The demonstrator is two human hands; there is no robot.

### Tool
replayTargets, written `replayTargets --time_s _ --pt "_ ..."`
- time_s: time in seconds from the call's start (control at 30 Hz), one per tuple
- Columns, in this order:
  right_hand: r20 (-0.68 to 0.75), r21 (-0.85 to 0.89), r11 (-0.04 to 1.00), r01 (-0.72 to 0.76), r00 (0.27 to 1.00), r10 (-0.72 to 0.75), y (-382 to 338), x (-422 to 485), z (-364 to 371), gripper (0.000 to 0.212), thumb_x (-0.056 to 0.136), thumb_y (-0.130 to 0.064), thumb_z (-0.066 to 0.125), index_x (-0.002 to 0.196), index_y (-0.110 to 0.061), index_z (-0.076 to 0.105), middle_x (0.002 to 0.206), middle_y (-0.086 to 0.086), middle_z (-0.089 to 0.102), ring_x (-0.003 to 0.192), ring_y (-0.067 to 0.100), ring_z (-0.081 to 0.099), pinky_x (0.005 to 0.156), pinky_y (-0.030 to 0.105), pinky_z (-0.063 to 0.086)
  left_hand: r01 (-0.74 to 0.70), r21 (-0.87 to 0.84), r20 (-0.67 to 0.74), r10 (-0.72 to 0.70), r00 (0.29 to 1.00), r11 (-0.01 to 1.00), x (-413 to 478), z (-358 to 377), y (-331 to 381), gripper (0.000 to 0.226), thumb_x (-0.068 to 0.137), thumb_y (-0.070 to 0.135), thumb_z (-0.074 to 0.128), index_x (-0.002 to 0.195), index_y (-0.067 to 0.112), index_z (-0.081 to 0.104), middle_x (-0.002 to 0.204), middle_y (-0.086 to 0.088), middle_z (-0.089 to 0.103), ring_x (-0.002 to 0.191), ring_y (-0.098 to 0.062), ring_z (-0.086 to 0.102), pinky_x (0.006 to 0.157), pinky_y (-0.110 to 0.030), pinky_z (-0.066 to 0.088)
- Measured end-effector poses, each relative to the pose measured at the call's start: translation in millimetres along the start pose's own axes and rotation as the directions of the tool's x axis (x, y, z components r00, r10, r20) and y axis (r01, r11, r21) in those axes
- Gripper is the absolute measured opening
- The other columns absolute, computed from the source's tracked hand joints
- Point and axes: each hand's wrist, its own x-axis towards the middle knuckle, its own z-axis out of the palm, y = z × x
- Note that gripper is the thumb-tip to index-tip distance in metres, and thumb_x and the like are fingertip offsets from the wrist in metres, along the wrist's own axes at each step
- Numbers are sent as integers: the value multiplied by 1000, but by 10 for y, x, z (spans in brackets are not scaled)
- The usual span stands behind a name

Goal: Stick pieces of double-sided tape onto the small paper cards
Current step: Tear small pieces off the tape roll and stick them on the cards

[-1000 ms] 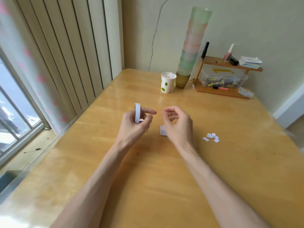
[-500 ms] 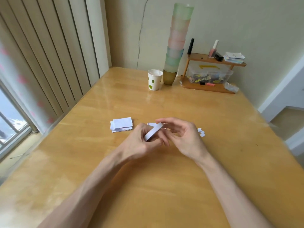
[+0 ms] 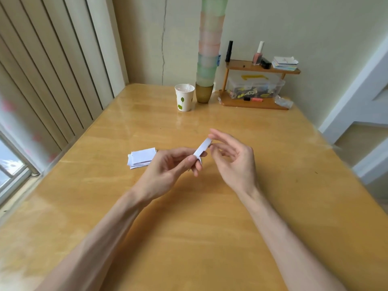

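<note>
My left hand [image 3: 168, 169] holds a white roll of double-sided tape [image 3: 202, 149] edge-on between thumb and fingers, above the middle of the wooden table [image 3: 189, 238]. Just right of the roll is my right hand [image 3: 233, 162], fingers spread, with its fingertips touching the roll's upper end. Whether a strip is being pulled off is too small to tell. A small stack of white paper cards [image 3: 141, 157] lies on the table to the left of my left hand. The loose paper bits seen earlier are hidden behind my right hand.
At the table's far end stand a paper cup [image 3: 184, 97], a tall stack of coloured plastic cups [image 3: 207, 49], and a small wooden shelf [image 3: 255, 101] with a clear box, bottles and cards. Vertical blinds and a window are at the left.
The view shifted, bringing the card stack into sight at left. My left hand tilted the tape roll from upright to slanted, and my right hand opened and reached to its top end.
</note>
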Motion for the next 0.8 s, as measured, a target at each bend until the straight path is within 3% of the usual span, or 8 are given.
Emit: replayTargets --time_s 0.1,0.23,0.4,0.47,0.6,0.7,0.8 --pt "-24 -103 985 135 990 -138 -58 -53 29 25 97 -7 67 119 -15 77 113 -7 75 105 16 71 83 34 58 -33 65 -36 36 999 997 13 0 -34 25 106 17 53 116 3 72 88 -3 71 75 -20 63 86 -25 49" --pt "-53 -292 919 264 955 -291 -54 -94 47 20 94 -18 77 113 -16 80 118 -7 75 112 9 68 90 32 56 -49 167 -74 62 995 985 17 -13 -49 21 107 18 55 108 10 74 85 5 69 72 -17 62 86 -25 49" --pt "-44 -388 845 369 908 -417 -73 -149 119 19 93 -18 75 110 -12 81 115 -4 77 103 16 71 88 34 56 -51 264 -110 83 990 963 20 -9 -56 19 107 18 57 113 18 75 86 6 71 69 -17 63 83 -33 55" --pt "-38 -442 808 389 892 -450 -72 -171 152 19 91 -17 78 109 -12 81 112 -4 77 99 17 71 84 33 57 -49 283 -129 89 988 958 18 -11 -59 19 106 17 59 115 20 75 83 11 71 68 -17 63 80 -30 55" --pt "-44 -346 876 336 927 -373 -88 -176 151 12 87 -13 82 98 -12 79 101 -3 71 94 12 67 77 30 54 -50 337 -116 94 989 940 3 14 -54 18 106 14 59 110 21 75 74 19 65 67 -24 60 76 -19 49" --pt "-76 -230 940 254 958 -277 -127 -191 145 10 85 -13 83 94 -13 78 103 -2 65 90 9 64 75 25 52 -30 345 -121 77 990 938 -3 23 -62 18 106 17 59 110 21 76 74 17 64 67 -23 58 73 -24 49" --pt "-114 -151 972 181 973 -199 -126 -214 176 18 85 -12 83 101 -14 76 115 2 58 87 11 68 76 31 55 -13 332 -142 64 988 943 -1 18 -54 18 106 19 59 111 21 76 78 9 67 66 -21 57 71 -30 50"
